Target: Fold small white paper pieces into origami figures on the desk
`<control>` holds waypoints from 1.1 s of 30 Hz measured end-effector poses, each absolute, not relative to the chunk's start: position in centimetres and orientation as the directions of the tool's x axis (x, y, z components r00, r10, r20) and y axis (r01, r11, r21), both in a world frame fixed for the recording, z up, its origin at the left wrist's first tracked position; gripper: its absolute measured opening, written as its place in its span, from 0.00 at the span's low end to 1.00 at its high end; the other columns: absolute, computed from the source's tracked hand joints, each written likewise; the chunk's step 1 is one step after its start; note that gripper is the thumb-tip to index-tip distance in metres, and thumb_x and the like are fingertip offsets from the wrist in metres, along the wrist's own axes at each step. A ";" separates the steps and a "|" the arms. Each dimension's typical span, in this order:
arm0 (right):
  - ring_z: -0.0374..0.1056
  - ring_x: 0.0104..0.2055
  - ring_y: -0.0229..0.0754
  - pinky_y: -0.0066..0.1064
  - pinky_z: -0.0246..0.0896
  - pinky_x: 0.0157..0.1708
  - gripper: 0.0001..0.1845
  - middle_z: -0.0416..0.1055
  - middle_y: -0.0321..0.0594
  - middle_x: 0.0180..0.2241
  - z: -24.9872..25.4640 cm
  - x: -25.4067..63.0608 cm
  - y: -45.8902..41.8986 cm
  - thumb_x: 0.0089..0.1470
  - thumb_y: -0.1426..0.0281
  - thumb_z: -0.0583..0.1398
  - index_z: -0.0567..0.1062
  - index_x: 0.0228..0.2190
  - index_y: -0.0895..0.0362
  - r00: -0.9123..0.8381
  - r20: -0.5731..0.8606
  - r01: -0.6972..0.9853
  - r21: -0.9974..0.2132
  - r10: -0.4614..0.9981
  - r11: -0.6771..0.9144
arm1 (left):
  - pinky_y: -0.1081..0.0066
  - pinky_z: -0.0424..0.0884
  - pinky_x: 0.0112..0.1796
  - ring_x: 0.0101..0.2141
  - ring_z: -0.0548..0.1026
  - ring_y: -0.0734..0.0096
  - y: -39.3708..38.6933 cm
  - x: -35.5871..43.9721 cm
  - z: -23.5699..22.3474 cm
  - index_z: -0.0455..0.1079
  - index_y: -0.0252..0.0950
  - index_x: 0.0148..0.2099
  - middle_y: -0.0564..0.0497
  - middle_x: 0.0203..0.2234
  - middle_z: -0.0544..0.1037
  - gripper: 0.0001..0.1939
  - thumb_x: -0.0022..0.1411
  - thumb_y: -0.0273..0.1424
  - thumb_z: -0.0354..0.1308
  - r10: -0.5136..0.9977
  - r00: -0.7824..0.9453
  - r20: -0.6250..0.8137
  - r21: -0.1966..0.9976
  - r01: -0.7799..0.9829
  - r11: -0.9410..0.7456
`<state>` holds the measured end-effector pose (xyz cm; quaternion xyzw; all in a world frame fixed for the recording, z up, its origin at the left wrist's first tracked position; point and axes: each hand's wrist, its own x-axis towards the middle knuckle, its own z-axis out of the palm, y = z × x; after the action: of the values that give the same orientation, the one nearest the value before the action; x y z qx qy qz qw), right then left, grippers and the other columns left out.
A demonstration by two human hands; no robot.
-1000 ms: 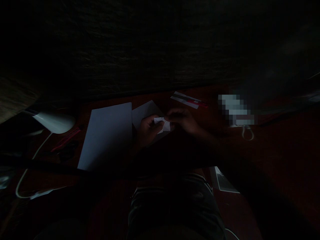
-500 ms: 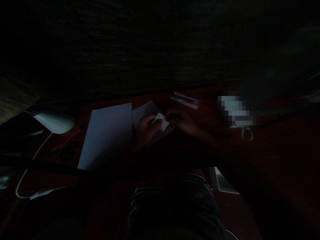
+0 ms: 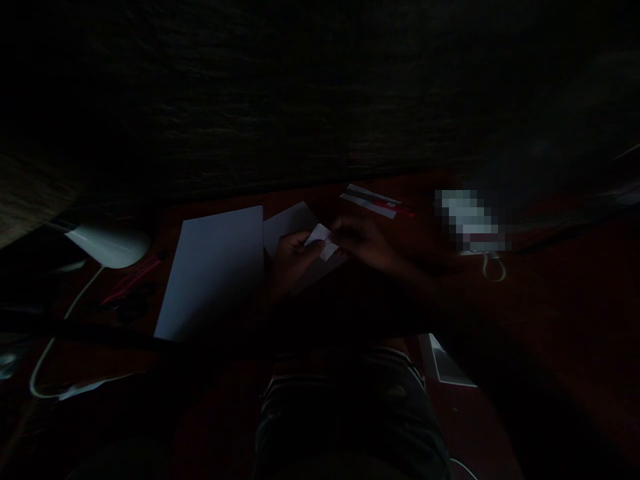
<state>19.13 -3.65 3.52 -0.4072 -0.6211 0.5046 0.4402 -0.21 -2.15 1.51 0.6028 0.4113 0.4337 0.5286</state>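
Head view: the folded paper (image 3: 319, 235) has swung cornerwise within the last second — seemingly to present another side — pinched by the left hand (image 3: 294, 259), the right hand (image 3: 366, 241) at its corner, grip unclear, above a sheet (image 3: 294, 217) toward the table (image 3: 424, 233)'s far edge.

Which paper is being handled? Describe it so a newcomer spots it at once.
Start at the big white sheet left of centre; a second sheet lies just to its right. Over that one, between the left hand and the right hand, is the small paper. Unlike both sheets, it is tiny and gripped by fingers.
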 end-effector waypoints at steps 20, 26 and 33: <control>0.63 0.24 0.34 0.26 0.57 0.26 0.17 0.73 0.33 0.24 3.1 19.5 -3.4 0.56 0.56 0.66 0.81 0.29 0.57 -0.268 0.204 0.114 -0.964 0.942 0.241 | 0.74 0.67 0.26 0.26 0.72 0.72 -2.1 -0.2 1.9 0.77 0.34 0.32 0.52 0.24 0.78 0.08 0.55 0.35 0.67 0.939 0.284 0.193 0.964 0.122 -0.235; 0.67 0.25 0.35 0.27 0.59 0.25 0.22 0.76 0.36 0.24 3.3 19.6 -3.3 0.53 0.50 0.68 0.81 0.28 0.58 -0.271 0.151 0.113 -0.976 0.951 0.187 | 0.74 0.65 0.24 0.24 0.72 0.72 -2.0 -0.3 1.9 0.78 0.35 0.33 0.52 0.23 0.78 0.10 0.53 0.37 0.69 0.953 0.278 0.119 0.987 0.074 -0.144; 0.70 0.23 0.35 0.25 0.63 0.24 0.26 0.77 0.37 0.24 3.6 19.8 -3.1 0.51 0.47 0.70 0.81 0.30 0.59 -0.292 0.087 0.086 -0.989 0.952 0.117 | 0.74 0.60 0.23 0.22 0.70 0.74 -1.7 -0.6 1.9 0.79 0.34 0.29 0.53 0.21 0.77 0.16 0.49 0.43 0.74 0.958 0.283 0.035 0.999 0.016 -0.041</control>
<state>19.81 -3.13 3.60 -0.4206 -0.6175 0.5145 0.4208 -0.60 -1.73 1.87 0.5811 0.4191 0.4274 0.5513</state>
